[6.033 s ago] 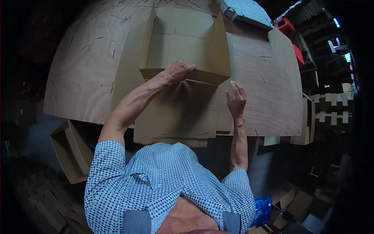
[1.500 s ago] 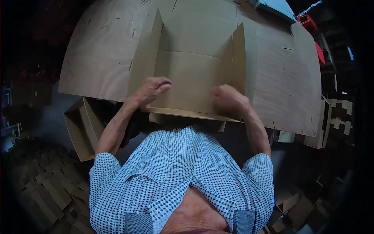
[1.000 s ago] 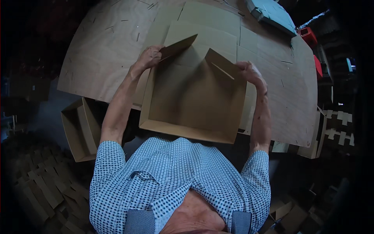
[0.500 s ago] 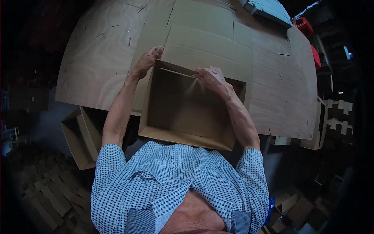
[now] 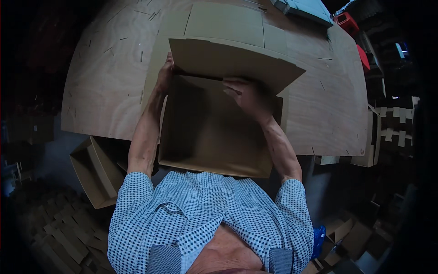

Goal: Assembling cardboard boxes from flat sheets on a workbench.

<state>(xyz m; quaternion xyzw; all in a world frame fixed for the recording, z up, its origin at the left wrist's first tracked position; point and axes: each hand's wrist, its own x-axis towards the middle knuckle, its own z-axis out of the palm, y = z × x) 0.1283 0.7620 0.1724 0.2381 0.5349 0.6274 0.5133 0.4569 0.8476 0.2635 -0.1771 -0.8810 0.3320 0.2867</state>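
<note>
A brown cardboard box (image 5: 214,132), open at the top, stands against my front at the table's near edge. Along its far side a wide cardboard flap (image 5: 237,61) is tilted up. My left hand (image 5: 166,73) grips the box at its far left corner, beside the flap's left edge; some of its fingers are hidden. Over the inner side of the far wall is my right hand (image 5: 250,98), partly blurred, its fingers stretched out to the left and holding nothing I can see.
Flat cardboard (image 5: 223,20) lies on the plywood table (image 5: 105,91) beyond the box. A pale stack (image 5: 305,9) sits at the far right edge, near a red container (image 5: 346,23). Another box (image 5: 96,171) stands low at the left. Cardboard pieces (image 5: 64,237) cover the lower left.
The far flap has come up from lying on the table to a raised tilt. My left hand has moved slightly nearer and left; my right hand has shifted a little nearer with its fingers straightened.
</note>
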